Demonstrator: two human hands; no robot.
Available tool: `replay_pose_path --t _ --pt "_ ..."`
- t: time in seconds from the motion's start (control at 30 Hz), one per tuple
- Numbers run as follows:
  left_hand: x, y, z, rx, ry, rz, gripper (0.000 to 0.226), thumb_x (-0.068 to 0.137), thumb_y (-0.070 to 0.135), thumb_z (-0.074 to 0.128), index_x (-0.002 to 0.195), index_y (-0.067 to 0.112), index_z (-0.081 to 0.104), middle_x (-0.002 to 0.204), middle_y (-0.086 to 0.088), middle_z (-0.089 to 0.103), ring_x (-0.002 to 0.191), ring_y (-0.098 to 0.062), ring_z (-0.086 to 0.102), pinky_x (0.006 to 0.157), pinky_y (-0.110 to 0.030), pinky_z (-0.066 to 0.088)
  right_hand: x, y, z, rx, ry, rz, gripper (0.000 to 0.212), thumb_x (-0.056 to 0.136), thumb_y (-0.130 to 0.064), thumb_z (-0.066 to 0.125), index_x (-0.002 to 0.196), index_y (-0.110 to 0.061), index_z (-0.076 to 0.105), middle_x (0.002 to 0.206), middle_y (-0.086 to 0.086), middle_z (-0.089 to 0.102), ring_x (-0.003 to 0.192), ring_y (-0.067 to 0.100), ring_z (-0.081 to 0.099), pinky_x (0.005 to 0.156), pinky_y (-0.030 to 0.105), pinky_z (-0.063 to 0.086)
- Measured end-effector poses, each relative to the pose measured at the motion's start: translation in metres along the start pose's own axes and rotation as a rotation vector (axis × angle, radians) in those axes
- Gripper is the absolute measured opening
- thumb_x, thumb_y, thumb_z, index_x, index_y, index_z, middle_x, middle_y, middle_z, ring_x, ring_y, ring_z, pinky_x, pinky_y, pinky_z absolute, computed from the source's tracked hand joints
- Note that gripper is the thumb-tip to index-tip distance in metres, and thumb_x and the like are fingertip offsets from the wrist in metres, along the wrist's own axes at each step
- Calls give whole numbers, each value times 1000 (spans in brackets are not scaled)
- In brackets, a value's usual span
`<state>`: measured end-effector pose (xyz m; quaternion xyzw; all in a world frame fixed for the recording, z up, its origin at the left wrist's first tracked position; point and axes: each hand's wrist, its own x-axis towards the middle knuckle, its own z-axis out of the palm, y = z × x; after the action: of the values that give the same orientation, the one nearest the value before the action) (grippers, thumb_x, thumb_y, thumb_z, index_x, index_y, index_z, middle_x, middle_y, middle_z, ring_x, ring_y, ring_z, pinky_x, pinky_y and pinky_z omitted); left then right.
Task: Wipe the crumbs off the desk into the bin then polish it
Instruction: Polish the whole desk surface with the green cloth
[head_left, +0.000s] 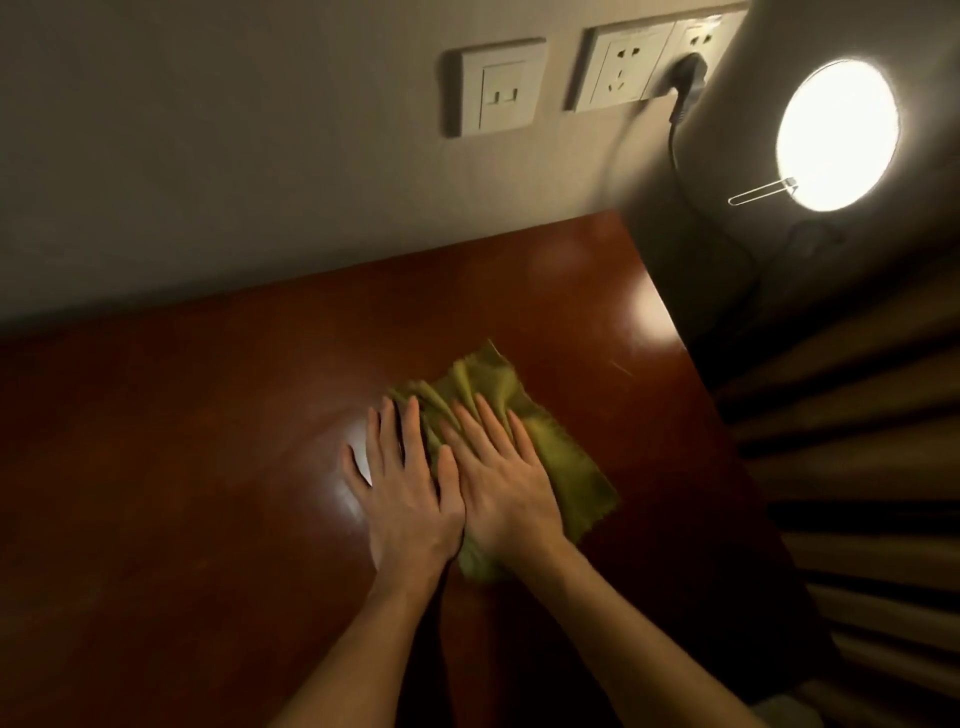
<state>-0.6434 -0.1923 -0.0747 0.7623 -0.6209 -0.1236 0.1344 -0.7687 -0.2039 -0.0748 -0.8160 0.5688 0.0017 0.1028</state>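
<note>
Cloth (563, 452), green — on the desk (208, 467) under the right hand (501, 488), which presses flat, fingers straight. Left hand (408, 493) — flat alongside, fingers straight, tips at the cloth's edge.

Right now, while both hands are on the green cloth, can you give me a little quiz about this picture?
1. True or false: the right hand squeezes the crumpled olive-green fabric cloth in a fist.
2. Which hand lies mostly on the bare, shiny reddish-brown wooden desk? A: the left hand. B: the right hand.
3. Fill in: the black plug sits in a white wall ____.
Key: 1 false, its fingers lie straight on the cloth; 2 A; 3 socket.
</note>
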Motion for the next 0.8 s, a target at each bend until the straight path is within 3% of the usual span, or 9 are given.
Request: replay_pose_path --t 0.17,0.3,0.4,0.53,0.63,0.8 --pt "0 -4 -2 17 -22 24 65 107 52 32 167 27 22 175 -4 17 163 -21 4 129 -59 1 -59 59 -5 22 74 404 57 107 -44 28 162 -28 35 173 -4 15 162 16 -4 131 50 6" --pt "-3 -1 2 61 -28 29 66 106 54 32 166 27 25 175 -5 17 163 -25 5 128 -61 2 -20 106 -22 91 159 757 63 106 -43 21 165 -24 26 175 -4 7 162 16 -4 131 48 0" --pt "-3 2 5 74 -41 35 67 105 55 33 165 27 27 175 -6 16 163 -26 3 128 -62 -1 41 134 -38 122 209 837 64 106 -42 20 166 -21 25 176 -3 5 162 18 -3 131 48 1" --pt "2 3 9 55 -42 45 68 105 56 35 166 28 25 175 -3 15 163 -22 -3 128 -61 -3 142 128 -55 133 177 552 61 107 -42 26 165 -23 28 175 -1 14 162 20 4 131 46 5" --pt "8 8 12 6 -26 27 67 106 52 37 166 25 25 174 -2 19 163 -22 1 128 -60 -2 180 77 -52 119 108 210 60 108 -42 24 165 -25 27 174 -1 18 162 21 7 131 46 7" --pt "5 0 3 12 -25 9 63 109 44 30 166 20 20 174 -3 20 163 -20 6 129 -57 2 106 16 -26 16 -77 -307 59 111 -44 18 167 -28 15 175 -4 7 162 16 -4 132 42 -1"
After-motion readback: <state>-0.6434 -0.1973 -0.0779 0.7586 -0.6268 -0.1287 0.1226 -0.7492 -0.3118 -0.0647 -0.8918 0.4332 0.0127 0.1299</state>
